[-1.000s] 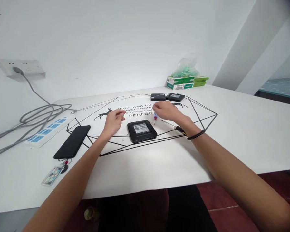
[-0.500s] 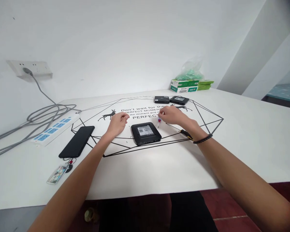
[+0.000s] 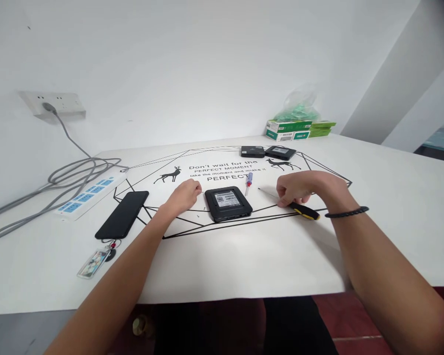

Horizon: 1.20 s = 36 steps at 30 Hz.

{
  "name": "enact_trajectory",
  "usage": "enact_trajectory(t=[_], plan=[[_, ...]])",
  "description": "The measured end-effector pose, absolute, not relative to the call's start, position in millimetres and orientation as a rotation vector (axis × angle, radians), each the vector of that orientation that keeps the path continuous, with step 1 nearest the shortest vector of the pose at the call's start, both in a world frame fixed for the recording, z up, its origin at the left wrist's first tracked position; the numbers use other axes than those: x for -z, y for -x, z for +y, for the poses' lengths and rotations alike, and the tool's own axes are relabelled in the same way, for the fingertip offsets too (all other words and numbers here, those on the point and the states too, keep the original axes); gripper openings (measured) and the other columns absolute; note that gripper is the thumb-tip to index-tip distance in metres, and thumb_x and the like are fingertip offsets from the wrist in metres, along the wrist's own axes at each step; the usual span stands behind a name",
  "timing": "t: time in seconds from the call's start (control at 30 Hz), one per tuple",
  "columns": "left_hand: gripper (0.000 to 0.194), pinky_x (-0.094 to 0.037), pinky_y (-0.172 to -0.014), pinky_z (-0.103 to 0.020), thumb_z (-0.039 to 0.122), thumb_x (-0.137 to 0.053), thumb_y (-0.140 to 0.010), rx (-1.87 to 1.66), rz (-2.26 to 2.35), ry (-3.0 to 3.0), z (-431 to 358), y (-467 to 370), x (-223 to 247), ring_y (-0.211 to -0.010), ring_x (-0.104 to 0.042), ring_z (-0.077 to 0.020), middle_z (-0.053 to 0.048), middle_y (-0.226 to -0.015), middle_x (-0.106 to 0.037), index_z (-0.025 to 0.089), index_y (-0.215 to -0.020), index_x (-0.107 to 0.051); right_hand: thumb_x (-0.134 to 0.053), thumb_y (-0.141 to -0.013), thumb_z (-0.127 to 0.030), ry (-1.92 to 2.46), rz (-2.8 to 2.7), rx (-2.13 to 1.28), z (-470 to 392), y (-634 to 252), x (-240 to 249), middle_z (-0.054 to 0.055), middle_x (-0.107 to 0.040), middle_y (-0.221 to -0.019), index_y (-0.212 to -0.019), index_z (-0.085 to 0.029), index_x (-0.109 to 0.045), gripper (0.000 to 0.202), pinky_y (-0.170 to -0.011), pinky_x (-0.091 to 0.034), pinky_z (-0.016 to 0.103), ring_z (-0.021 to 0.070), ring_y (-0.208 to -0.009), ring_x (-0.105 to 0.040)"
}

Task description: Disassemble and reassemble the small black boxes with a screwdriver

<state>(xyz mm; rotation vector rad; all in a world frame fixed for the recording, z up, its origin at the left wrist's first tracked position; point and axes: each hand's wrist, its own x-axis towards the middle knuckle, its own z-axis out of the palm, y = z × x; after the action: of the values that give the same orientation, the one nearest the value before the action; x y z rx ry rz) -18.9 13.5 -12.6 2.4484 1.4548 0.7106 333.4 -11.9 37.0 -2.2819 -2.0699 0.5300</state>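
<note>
A black flat box (image 3: 228, 203) with a white label on its upper face lies before me. Left of it, my left hand (image 3: 185, 195) rests closed near the table, fingertips pinched; whatever they hold is too small to make out. My right hand (image 3: 298, 187) bends down over a black-and-yellow screwdriver (image 3: 306, 211), its fingers closed around the front of the handle, with the thin shaft pointing left. A small screwdriver (image 3: 249, 180) with a clear bluish handle and red collar lies just behind the box. A few tiny screws (image 3: 204, 209) are scattered by the box's left side.
Two more black boxes (image 3: 253, 151) lie farther back. Green-and-white cartons (image 3: 289, 127) with a plastic bag stand against the wall. On the left are a black phone (image 3: 123, 214) with a keychain tag (image 3: 93, 263), a power strip (image 3: 92, 194) and a coiled grey cable (image 3: 74, 172).
My right hand has released the small screwdriver, now lying on the table, and has moved right and nearer to the black-and-yellow screwdriver, gripping it. My left hand remains beside the box.
</note>
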Motion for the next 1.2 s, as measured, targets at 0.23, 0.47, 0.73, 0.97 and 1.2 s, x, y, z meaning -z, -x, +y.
enact_trajectory(t=[0.23,0.47,0.73,0.97,1.2], plan=[[0.018,-0.048,-0.076,-0.036,0.023,-0.049,-0.094,-0.685,1.43,-2.453,11,17,9,-0.087,-0.063,-0.0261,-0.008,-0.093,-0.068,0.022,-0.085,-0.063,-0.069,-0.085,-0.027,2.038,-2.142,-0.748,-21,-313,-74,0.008,-0.074,-0.081,-0.076,-0.023,-0.065,0.011,-0.071,-0.056,0.041,0.0254,-0.074,-0.073],[0.016,-0.046,-0.072,-0.034,0.017,-0.054,-0.089,-0.679,1.419,-2.414,10,16,9,-0.084,-0.063,-0.0254,-0.008,-0.089,-0.068,0.022,-0.076,-0.061,-0.072,-0.085,-0.038,0.961,-1.615,-0.784,-16,-246,-48,0.008,-0.074,-0.093,-0.089,-0.021,-0.062,0.02,-0.092,-0.059,0.043,0.022,-0.094,-0.072],[0.015,-0.047,-0.075,-0.033,0.016,-0.049,-0.093,-0.991,1.621,-2.13,17,16,8,-0.084,-0.064,-0.0224,-0.006,-0.088,-0.07,0.02,-0.084,-0.06,-0.057,-0.095,-0.038,0.801,-1.755,-0.573,-21,-188,-33,0.007,-0.07,-0.095,-0.094,-0.023,-0.057,0.016,-0.084,-0.058,0.041,0.0219,-0.094,-0.07],[0.019,-0.05,-0.085,-0.035,0.017,-0.051,-0.093,-1.204,1.629,-1.938,20,15,2,-0.093,-0.068,-0.024,-0.01,-0.099,-0.075,0.016,-0.098,-0.069,-0.054,-0.095,-0.035,0.971,-1.858,-0.509,-13,-179,-19,0.008,-0.071,-0.095,-0.092,-0.024,-0.055,0.011,-0.081,-0.055,0.04,0.0231,-0.092,-0.067],[0.02,-0.051,-0.086,-0.035,0.017,-0.055,-0.089,-1.292,1.511,-1.852,20,13,-1,-0.088,-0.07,-0.0234,-0.008,-0.091,-0.077,0.016,-0.086,-0.075,-0.055,-0.093,-0.034,0.997,-1.735,-0.534,-7,-184,-21,0.004,-0.071,-0.089,-0.095,-0.023,-0.058,0.011,-0.081,-0.049,0.036,0.0193,-0.083,-0.065]])
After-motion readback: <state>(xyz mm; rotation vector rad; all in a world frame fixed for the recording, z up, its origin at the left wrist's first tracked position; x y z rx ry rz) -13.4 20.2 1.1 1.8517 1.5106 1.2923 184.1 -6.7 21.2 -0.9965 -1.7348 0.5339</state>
